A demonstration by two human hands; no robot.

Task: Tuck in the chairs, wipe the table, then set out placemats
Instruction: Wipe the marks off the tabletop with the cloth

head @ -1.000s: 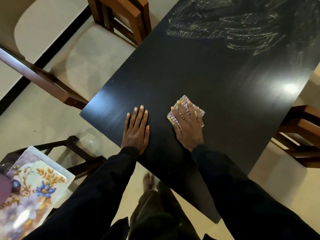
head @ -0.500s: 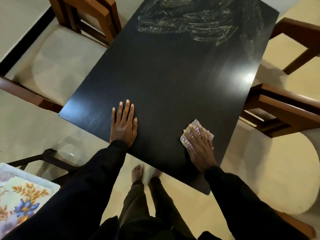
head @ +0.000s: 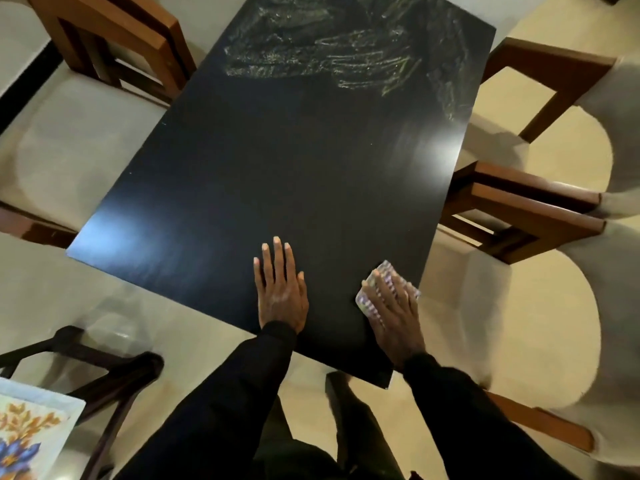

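Note:
A black rectangular table [head: 277,168] fills the middle of the view, with streaky wet marks [head: 339,53] across its far end. My left hand [head: 280,289] lies flat on the near edge, fingers spread, holding nothing. My right hand [head: 394,313] presses a small folded checked cloth [head: 369,299] flat against the table near its near right corner. A flowered placemat [head: 31,434] lies on a dark stand at the bottom left.
Wooden chairs with pale cushions stand around the table: one at the far left [head: 114,46], two on the right [head: 540,209] [head: 554,74]. A dark low stand [head: 104,362] sits at the near left. My legs are below the table's near edge.
My right hand has slid the cloth from the table's middle toward the near right corner. The view has shifted right, bringing the right-hand chairs into sight. My left hand stays flat.

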